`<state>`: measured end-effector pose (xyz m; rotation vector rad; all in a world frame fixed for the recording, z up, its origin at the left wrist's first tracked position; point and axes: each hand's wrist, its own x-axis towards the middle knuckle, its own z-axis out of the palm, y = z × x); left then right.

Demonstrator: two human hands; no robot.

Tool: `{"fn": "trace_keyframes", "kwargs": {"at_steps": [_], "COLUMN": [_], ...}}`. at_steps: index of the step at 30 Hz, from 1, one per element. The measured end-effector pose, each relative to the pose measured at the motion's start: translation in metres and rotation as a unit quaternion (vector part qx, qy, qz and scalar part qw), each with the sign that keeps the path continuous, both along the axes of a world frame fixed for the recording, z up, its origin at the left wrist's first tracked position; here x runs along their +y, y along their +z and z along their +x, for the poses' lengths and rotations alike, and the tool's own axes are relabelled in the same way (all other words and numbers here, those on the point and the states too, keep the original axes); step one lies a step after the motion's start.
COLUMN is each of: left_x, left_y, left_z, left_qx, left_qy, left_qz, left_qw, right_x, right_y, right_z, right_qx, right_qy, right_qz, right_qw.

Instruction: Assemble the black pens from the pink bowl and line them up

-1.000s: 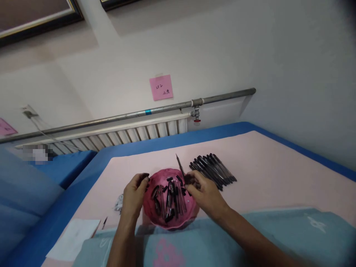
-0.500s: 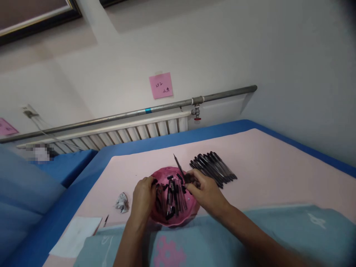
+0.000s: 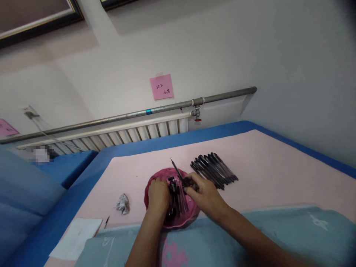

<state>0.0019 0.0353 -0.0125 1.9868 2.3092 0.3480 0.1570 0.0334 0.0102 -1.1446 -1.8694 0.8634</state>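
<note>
A round pink basket (image 3: 191, 216) with a wavy rim holds clear pen barrels (image 3: 182, 202) and small black caps (image 3: 171, 178). My right hand (image 3: 204, 191), over the basket's right side, is closed on a slim dark pen (image 3: 176, 167) without a cap, its tip pointing up and left. My left hand (image 3: 159, 193) reaches into the left part of the basket. Its fingers curl down among the pen parts, and whatever they touch is hidden behind the hand. Right of the basket, several black capped pens (image 3: 214, 170) lie side by side.
The pink table cover (image 3: 278, 167) has a blue border. Crumpled grey-white material (image 3: 122, 204), a small dark pen-like piece (image 3: 106, 221) and a white sheet (image 3: 76, 239) lie at the left. A teal cloth (image 3: 267, 226) runs along the near edge. Behind are a radiator (image 3: 133, 135) and a pipe (image 3: 119, 118).
My left hand has moved right, from the basket's left rim into the basket over the pen parts. My right hand stays nearly in place with the pen, which has dipped slightly leftward.
</note>
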Motion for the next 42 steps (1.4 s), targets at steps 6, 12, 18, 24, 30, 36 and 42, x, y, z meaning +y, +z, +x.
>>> {"fn": "trace_keyframes", "kwargs": {"at_steps": [6, 12, 18, 24, 30, 36, 42], "left_x": [-0.006, -0.016, -0.018, -0.02, -0.019, -0.019, -0.02], "left_y": [0.009, 0.023, 0.027, 0.026, 0.024, 0.023, 0.022], "left_z": [-0.012, -0.037, -0.039, -0.036, -0.031, -0.03, -0.022], "left_qx": [-0.23, -0.759, -0.826, -0.803, -0.773, -0.759, -0.755], "left_qy": [0.026, 0.123, 0.131, 0.111, 0.086, 0.08, 0.078], "left_qz": [0.076, 0.101, 0.101, 0.105, 0.104, 0.098, 0.066], "left_qw": [0.97, 0.632, 0.539, 0.577, 0.619, 0.639, 0.648], "right_x": [-0.001, -0.007, -0.009, -0.01, -0.009, -0.011, -0.012], "right_y": [-0.002, 0.001, -0.001, -0.001, -0.003, -0.006, -0.004], "right_z": [0.002, 0.001, -0.001, 0.0, 0.0, 0.001, 0.001], "right_qx": [-0.011, -0.069, -0.095, -0.096, -0.096, -0.136, -0.136], "right_qy": [0.03, 0.09, 0.109, 0.106, 0.101, 0.102, 0.105], "right_qz": [0.011, 0.022, 0.048, 0.051, 0.054, 0.11, 0.097], "right_qw": [0.999, 0.993, 0.988, 0.988, 0.989, 0.979, 0.98]}}
